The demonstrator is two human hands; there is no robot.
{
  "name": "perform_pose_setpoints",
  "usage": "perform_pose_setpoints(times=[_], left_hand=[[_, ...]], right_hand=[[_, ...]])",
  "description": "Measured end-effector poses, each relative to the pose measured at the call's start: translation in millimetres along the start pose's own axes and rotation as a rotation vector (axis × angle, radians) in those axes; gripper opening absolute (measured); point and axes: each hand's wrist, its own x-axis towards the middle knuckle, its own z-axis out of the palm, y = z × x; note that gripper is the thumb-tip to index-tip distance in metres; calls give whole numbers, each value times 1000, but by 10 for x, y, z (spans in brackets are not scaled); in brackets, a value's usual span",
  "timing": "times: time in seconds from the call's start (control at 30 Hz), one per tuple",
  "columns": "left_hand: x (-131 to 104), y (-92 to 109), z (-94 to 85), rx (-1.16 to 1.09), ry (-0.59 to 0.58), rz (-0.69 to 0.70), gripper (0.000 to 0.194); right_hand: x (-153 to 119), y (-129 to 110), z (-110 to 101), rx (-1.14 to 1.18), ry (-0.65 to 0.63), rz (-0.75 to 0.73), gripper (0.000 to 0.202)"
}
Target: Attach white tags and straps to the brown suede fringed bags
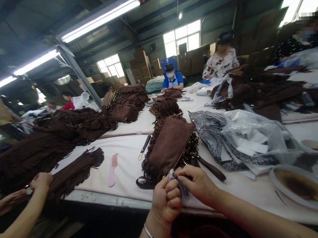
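A brown fringed pouch (pixel 167 143) with a gold zipper lies on a pile of similar pouches at the table's front edge. At its near end my left hand (pixel 168 199) is closed in a fist round a small greyish cloth (pixel 172 174). Close beside it, the fingers of my right hand (pixel 194 182) are pinched together at the same cloth, by the gold hardware. A dark wrist strap (pixel 211 168) extends to the right of the pouch, and another loop (pixel 144 182) sits at its left.
A pink comb (pixel 113 170) and a loose strap (pixel 145 146) lie left of the pouch. Another person's hands (pixel 42 181) hold brown fringe at far left. Right are a plastic bag (pixel 256 128) and a bowl of brown liquid (pixel 301 186). Several people sit around the table.
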Motion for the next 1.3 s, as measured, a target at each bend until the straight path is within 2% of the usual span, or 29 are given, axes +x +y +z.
perform_pose_setpoints(times=[0.1,0.2,0.3,0.4,0.53,0.63,0.77,0.83,1.0,1.23,1.3], left_hand=[[20,-22,2,-24,-44,-49,27],[41,-50,5,-69,-106,-73,22],[70,-85,15,-77,-118,-76,19],[116,-123,3,-28,-69,-77,25],[170,-184,-38,140,55,-61,35],[183,-243,-49,276,120,20,37],[195,-327,-49,412,179,126,44],[211,-362,-58,455,195,160,48],[235,-377,-74,464,210,177,51],[203,-250,-26,298,114,-13,42],[203,-257,-35,371,131,20,44]], right_hand=[[23,12,54,-75,-17,-9,25],[41,14,60,-139,-24,-3,26],[44,11,39,-195,-53,-30,27],[44,4,13,-238,-84,-54,27],[65,-19,-14,-289,-96,-5,27],[80,-45,-20,-291,-99,59,28],[70,-69,-2,-163,-130,208,28],[59,-60,9,-180,-95,229,26],[37,57,26,-295,12,163,18],[30,214,11,-372,32,32,19],[40,236,21,-400,42,-32,20]])
